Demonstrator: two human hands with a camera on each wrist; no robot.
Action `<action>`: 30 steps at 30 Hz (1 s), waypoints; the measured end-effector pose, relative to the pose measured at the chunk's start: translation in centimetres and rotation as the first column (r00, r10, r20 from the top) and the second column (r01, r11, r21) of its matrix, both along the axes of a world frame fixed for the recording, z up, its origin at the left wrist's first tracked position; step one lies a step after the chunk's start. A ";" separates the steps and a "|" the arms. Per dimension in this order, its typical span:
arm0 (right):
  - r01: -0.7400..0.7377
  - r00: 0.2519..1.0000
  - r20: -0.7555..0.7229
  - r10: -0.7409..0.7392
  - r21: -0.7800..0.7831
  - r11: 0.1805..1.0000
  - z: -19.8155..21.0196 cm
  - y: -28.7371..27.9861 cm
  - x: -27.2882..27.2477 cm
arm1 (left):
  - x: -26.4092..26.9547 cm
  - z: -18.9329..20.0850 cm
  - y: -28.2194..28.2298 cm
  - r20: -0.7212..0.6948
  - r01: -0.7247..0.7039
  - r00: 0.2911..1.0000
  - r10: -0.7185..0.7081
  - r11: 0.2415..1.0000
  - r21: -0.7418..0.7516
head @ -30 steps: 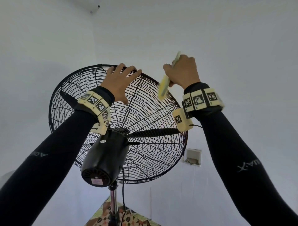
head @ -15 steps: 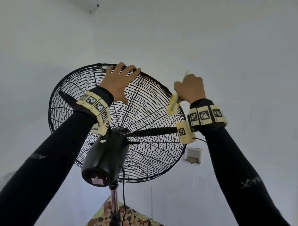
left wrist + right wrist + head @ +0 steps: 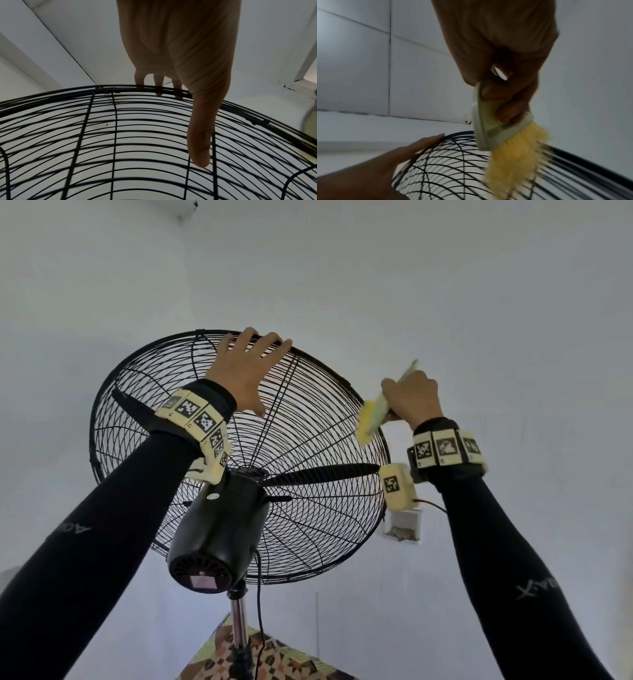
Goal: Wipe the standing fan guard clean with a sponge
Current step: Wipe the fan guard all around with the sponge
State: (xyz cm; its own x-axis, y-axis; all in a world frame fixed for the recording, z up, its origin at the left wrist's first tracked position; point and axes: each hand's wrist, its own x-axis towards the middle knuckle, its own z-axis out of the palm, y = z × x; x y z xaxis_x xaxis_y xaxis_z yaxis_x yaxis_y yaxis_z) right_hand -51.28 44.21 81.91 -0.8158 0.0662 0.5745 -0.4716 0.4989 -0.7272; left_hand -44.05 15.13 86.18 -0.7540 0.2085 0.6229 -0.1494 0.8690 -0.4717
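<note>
A black wire fan guard (image 3: 144, 392) fills the middle of the head view, with the motor housing (image 3: 219, 539) facing me. My left hand (image 3: 245, 371) lies flat on the guard's top, fingers straight over the rim (image 3: 120, 88), thumb (image 3: 199, 146) stretched along the wires. My right hand (image 3: 411, 398) grips a pale green sponge brush (image 3: 371, 416) with a yellow head (image 3: 517, 159). The yellow head presses against the guard's upper right rim (image 3: 583, 166). The brush is blurred in both wrist views.
White walls and ceiling surround the fan. A wall socket box (image 3: 404, 525) sits behind the guard's right edge. The chrome pole (image 3: 238, 621) and a black cord (image 3: 258, 611) drop to a patterned floor mat (image 3: 274, 659).
My right hand with the sponge brush has slid down and to the right along the guard's rim. The left hand has stayed on the top of the guard.
</note>
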 end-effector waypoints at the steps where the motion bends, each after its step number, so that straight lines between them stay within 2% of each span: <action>1: 0.048 0.999 0.015 -0.050 0.072 0.996 0.1 0.5 -0.1 | -0.1 0.0 0.0 0.002 0.000 1.000 0.000 1.000 0.004; 3: 0.099 0.994 -0.063 -0.092 0.109 0.989 1.1 0.3 0.3 | -0.2 0.0 -0.1 -0.001 0.011 1.000 -0.011 1.000 0.001; 5: 0.077 0.960 -0.276 -0.039 0.129 0.989 3.1 -1.3 1.7 | -0.1 0.0 -0.2 -0.005 0.017 1.000 -0.017 1.000 -0.007; 7: -0.060 0.836 -0.529 0.143 0.171 0.983 4.8 -3.3 3.5 | 0.1 0.0 -0.3 -0.009 0.014 1.000 -0.014 1.000 -0.012; 9: -0.158 0.712 -0.619 0.330 0.317 0.935 5.5 -5.0 4.8 | 0.3 0.0 -0.3 -0.014 -0.006 1.000 0.006 1.000 -0.017; 10: -0.112 0.688 -0.630 0.360 0.398 0.911 5.3 -5.6 4.8 | 0.4 0.0 -0.2 -0.012 -0.015 1.000 0.014 1.000 -0.017; 13: 0.163 0.703 -0.675 0.225 0.461 0.872 3.2 -5.0 3.0 | 0.6 0.0 0.0 0.008 -0.023 1.000 0.023 1.000 0.002; 15: 0.241 0.761 -0.636 0.124 0.456 0.856 1.5 -3.3 2.2 | 0.7 0.2 0.2 0.021 -0.022 1.000 0.022 1.000 0.020; 17: 0.220 0.821 -0.566 0.077 0.438 0.871 1.2 -2.2 2.3 | 0.7 0.3 0.2 0.025 -0.019 1.000 0.018 0.999 0.041; 18: 0.174 0.819 -0.563 0.110 0.426 0.888 1.7 -2.2 2.8 | 0.7 0.3 0.2 0.023 -0.014 1.000 0.013 0.999 0.049; 20: 0.042 0.755 -0.611 0.239 0.408 0.912 3.2 -3.1 3.8 | 0.8 0.2 0.2 0.010 0.011 1.000 -0.011 0.998 0.054; 21: 0.030 0.727 -0.631 0.268 0.420 0.907 3.7 -3.7 4.1 | 0.8 0.1 0.1 0.003 0.024 1.000 -0.024 0.998 0.056; 24: 0.159 0.731 -0.656 0.187 0.431 0.888 3.5 -4.3 4.2 | 0.8 0.0 -0.1 0.001 0.047 0.999 -0.047 0.997 0.056; 28: 0.329 0.840 -0.541 -0.026 0.470 0.819 2.2 -2.6 3.8 | 0.6 0.0 -0.1 -0.003 0.068 0.998 -0.068 0.996 0.051; 30: 0.325 0.812 -0.583 0.005 0.459 0.827 2.6 -3.5 5.0 | 0.7 0.0 0.0 0.000 0.071 0.997 -0.071 0.996 0.054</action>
